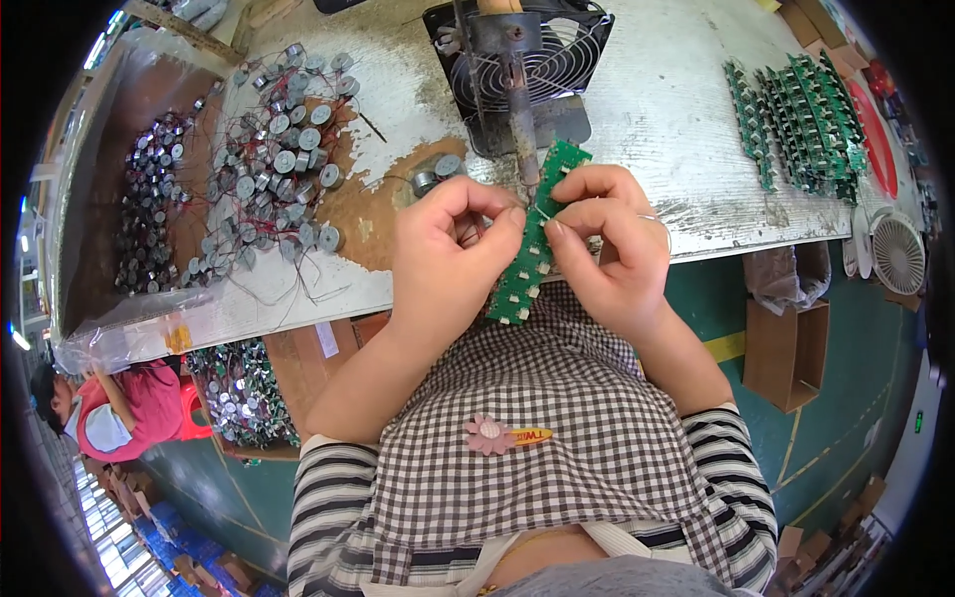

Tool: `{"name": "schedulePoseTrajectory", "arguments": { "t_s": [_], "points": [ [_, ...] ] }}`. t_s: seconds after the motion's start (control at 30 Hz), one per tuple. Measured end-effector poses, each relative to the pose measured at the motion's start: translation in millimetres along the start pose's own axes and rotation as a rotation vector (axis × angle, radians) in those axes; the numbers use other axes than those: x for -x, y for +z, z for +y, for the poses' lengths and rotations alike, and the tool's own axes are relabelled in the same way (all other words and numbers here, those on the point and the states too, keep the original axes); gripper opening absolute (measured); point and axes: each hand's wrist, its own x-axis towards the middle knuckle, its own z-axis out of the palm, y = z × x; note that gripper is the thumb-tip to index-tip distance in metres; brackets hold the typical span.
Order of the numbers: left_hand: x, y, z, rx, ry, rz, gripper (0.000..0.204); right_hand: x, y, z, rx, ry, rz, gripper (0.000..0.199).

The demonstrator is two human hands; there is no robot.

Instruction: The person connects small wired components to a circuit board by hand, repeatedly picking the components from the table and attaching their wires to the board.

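A long green circuit board strip (529,261) with white components stands tilted between both hands at the bench's front edge. My left hand (450,251) grips its left side, fingers curled around a small part that I cannot make out. My right hand (609,239) pinches the strip's upper right edge, a thin wire by its fingertips. The tip of a fixed soldering iron (521,117) points down just above the strip. Two small round metal buzzers (435,174) lie on the bench beside my left hand.
A pile of round metal buzzers with red wires (284,149) covers the left bench; more fill a tray (149,199) and a box (239,393) below. A black fan (572,55) stands behind the iron. Green boards (796,114) are stacked far right. Another person (109,403) sits lower left.
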Motion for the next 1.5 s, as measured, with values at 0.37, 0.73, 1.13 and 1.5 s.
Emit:
{"name": "schedulePoseTrajectory", "arguments": {
  "t_s": [0.37, 0.73, 1.13, 1.5],
  "points": [
    [4, 0, -1, -0.042, -0.015, 0.026, 0.007, 8, 5, -4, 0.075, -0.011, 0.081, 0.015],
    [-23, -91, 43, -0.644, 0.688, 0.580, 0.030, 15, 3, 10, -0.221, 0.283, 0.221, 0.009],
    [-28, -193, 66, -0.867, 0.512, 0.879, 0.010, 17, 6, 12, -0.293, 0.363, 0.151, 0.007],
    [-80, -211, 1, -0.410, 0.299, 0.571, 0.026, 17, 7, 13, -0.256, 0.326, 0.164, 0.008]
  ]
}}
